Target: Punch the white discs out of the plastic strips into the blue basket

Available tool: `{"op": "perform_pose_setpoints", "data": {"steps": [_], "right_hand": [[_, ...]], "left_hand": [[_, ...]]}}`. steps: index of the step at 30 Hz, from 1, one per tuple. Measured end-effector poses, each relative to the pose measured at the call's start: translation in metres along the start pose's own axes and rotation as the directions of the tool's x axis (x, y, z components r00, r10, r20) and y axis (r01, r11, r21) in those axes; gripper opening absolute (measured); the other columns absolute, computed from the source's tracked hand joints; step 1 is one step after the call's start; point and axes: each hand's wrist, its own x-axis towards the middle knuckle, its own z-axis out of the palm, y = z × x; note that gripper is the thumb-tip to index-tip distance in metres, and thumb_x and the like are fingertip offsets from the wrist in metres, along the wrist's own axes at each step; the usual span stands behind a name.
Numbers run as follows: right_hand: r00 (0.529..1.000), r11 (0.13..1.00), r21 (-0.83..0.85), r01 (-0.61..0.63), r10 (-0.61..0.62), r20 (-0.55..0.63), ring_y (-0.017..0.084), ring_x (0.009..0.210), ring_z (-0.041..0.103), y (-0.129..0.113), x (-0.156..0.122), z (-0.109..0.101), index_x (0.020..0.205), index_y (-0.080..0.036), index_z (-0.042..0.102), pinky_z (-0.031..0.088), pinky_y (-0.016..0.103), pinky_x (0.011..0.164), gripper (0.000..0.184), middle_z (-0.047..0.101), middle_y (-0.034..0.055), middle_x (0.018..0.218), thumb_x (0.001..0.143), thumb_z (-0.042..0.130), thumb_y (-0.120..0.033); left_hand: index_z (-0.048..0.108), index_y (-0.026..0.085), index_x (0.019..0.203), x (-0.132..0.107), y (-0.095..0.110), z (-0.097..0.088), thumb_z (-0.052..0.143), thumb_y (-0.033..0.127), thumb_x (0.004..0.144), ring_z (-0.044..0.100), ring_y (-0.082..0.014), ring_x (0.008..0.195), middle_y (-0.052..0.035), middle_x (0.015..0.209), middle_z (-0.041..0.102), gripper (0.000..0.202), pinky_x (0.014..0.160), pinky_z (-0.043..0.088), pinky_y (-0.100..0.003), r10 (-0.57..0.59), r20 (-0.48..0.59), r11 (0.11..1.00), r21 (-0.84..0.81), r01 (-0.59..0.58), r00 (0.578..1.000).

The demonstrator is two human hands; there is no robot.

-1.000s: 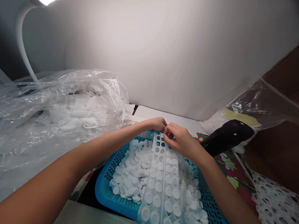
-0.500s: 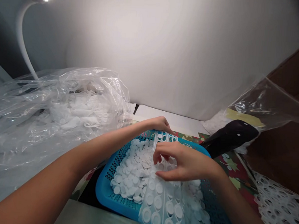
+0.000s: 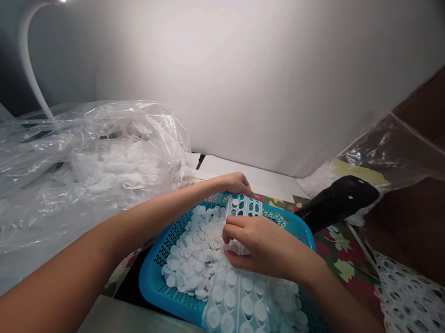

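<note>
Pale wall (image 3: pixel 231 86) behind, brightly lit by a white gooseneck lamp (image 3: pixel 24 44) at upper left. Worktop covering (image 3: pixel 344 244) patterned in red, green and cream. On it, a blue perforated basket (image 3: pixel 149 288), partly filled with loose white discs (image 3: pixel 190 265).

Clear strip (image 3: pixel 240 285) with rows of round cells runs lengthwise across the basket, over the discs, its near end overhanging the near rim. Near cells carry white rounds; through most of the far-end holes, blue shows.

Left hand (image 3: pixel 240 182) at the strip's far end, by the basket's far rim; fingers bent, tips partly hidden, so cannot tell how firmly they grip. Right hand (image 3: pixel 253 241) over the strip's middle, fingers curled, thumb a little apart from them; cannot tell whether the tips press on it. The two hands are apart.

Left side: large crumpled clear plastic bag (image 3: pixel 68 162), white pieces inside. Right side: black object (image 3: pixel 343 199) slanting beside the basket; white sheeting (image 3: pixel 413 304) full of oval holes; another clear bag (image 3: pixel 371 140) behind.
</note>
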Motion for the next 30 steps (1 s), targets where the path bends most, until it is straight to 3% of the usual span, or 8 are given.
{"op": "perform_pose_setpoints", "data": {"steps": [7, 11, 16, 19, 24, 27, 30], "right_hand": [[0.998, 0.998, -0.038, -0.056, 0.055, -0.027, 0.010, 0.059, 0.045, -0.001, 0.000, 0.001, 0.076, -0.017, 0.048, 0.033, 0.023, 0.052, 0.008, 0.052, 0.0011, 0.077, 0.079, 0.042, -0.014], [0.981, 0.985, -0.055, -0.166, 0.159, -0.114, 0.009, 0.055, 0.043, 0.005, 0.002, 0.001, 0.073, -0.017, 0.045, 0.034, 0.023, 0.051, 0.009, 0.050, 0.0017, 0.077, 0.079, 0.040, -0.013], [0.901, 0.944, -0.049, -0.327, 0.296, -0.317, 0.010, 0.056, 0.046, 0.023, 0.005, 0.003, 0.074, -0.017, 0.044, 0.036, 0.025, 0.055, 0.009, 0.048, 0.0025, 0.076, 0.081, 0.039, -0.015], [0.846, 0.927, -0.021, -0.375, 0.333, -0.416, 0.011, 0.057, 0.047, 0.029, 0.004, 0.000, 0.077, -0.017, 0.044, 0.036, 0.025, 0.055, 0.008, 0.048, 0.0030, 0.078, 0.082, 0.039, -0.017], [0.946, 0.986, 0.053, -0.157, 0.166, -0.279, 0.012, 0.066, 0.049, 0.021, 0.002, -0.001, 0.086, -0.019, 0.048, 0.036, 0.024, 0.059, 0.009, 0.053, 0.0019, 0.081, 0.080, 0.041, -0.017], [0.969, 0.990, 0.095, -0.108, 0.126, -0.212, 0.012, 0.067, 0.047, 0.018, 0.001, -0.001, 0.084, -0.019, 0.048, 0.035, 0.024, 0.059, 0.012, 0.054, 0.0009, 0.080, 0.077, 0.041, -0.013], [0.978, 0.987, 0.127, -0.096, 0.117, -0.174, 0.011, 0.066, 0.045, 0.019, 0.001, -0.001, 0.081, -0.019, 0.047, 0.033, 0.024, 0.059, 0.012, 0.052, -0.0005, 0.078, 0.073, 0.043, -0.011]], "left_hand": [[0.064, 0.016, 0.070, -0.001, 0.001, 0.000, 0.062, 0.055, 0.053, 0.038, -0.0078, 0.048, 0.0004, 0.056, 0.051, 0.042, 0.047, 0.029, -0.023, -0.015, 0.006, 1.000, 0.001, 0.015, 1.000], [0.065, 0.015, 0.070, -0.001, 0.002, 0.000, 0.063, 0.052, 0.052, 0.038, -0.0081, 0.051, 0.0008, 0.057, 0.051, 0.041, 0.049, 0.031, -0.023, -0.011, -0.005, 1.000, 0.001, 0.011, 1.000], [0.062, 0.012, 0.065, 0.000, 0.003, 0.001, 0.057, 0.027, 0.058, 0.037, -0.0073, 0.053, 0.0028, 0.054, 0.048, 0.017, 0.049, 0.030, -0.020, 0.027, -0.034, 1.000, -0.006, -0.027, 0.999], [0.060, 0.011, 0.060, 0.000, 0.004, 0.001, 0.052, 0.020, 0.057, 0.036, -0.0071, 0.052, 0.0033, 0.052, 0.046, 0.012, 0.048, 0.029, -0.020, 0.053, -0.046, 0.998, 0.032, -0.051, 0.998], [0.061, 0.013, 0.062, -0.005, 0.006, -0.001, 0.056, 0.029, 0.059, 0.035, -0.0074, 0.050, 0.0038, 0.050, 0.045, 0.017, 0.047, 0.028, -0.021, 0.024, -0.020, 0.999, -0.031, -0.025, 0.999], [0.059, 0.014, 0.058, -0.005, 0.006, -0.001, 0.062, 0.042, 0.056, 0.030, -0.0073, 0.049, 0.0048, 0.047, 0.039, 0.028, 0.047, 0.025, -0.023, 0.025, -0.031, 0.999, -0.024, -0.026, 0.999], [0.062, 0.016, 0.062, -0.004, 0.005, -0.001, 0.065, 0.048, 0.051, 0.032, -0.0077, 0.051, 0.0044, 0.051, 0.042, 0.034, 0.048, 0.026, -0.023, 0.022, -0.023, 0.999, -0.024, -0.023, 0.999]]}}
